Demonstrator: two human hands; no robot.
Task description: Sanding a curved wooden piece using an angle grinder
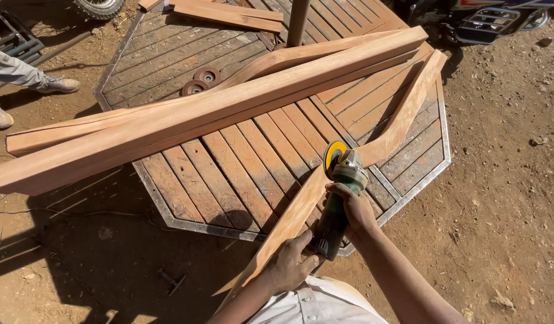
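While the right hand (354, 207) wraps closed around the green body of an angle grinder (340, 198), its yellow sanding disc (333, 156) meets the edge of a curved wooden piece (373, 147). That piece lies diagonally across an octagonal slatted table (229, 174), its near end overhanging the table's metal rim toward the person. The left hand (291, 264) clamps that near end, fingers closed over the top face. Long, stiff and fairly heavy by the look of it, the wood should not flex, but its narrow curved shape could rock or swing, so a firm hold near the tool seems wise. Two long straight beams (187, 120) rest across the table beyond, beside two spare discs (201, 82).
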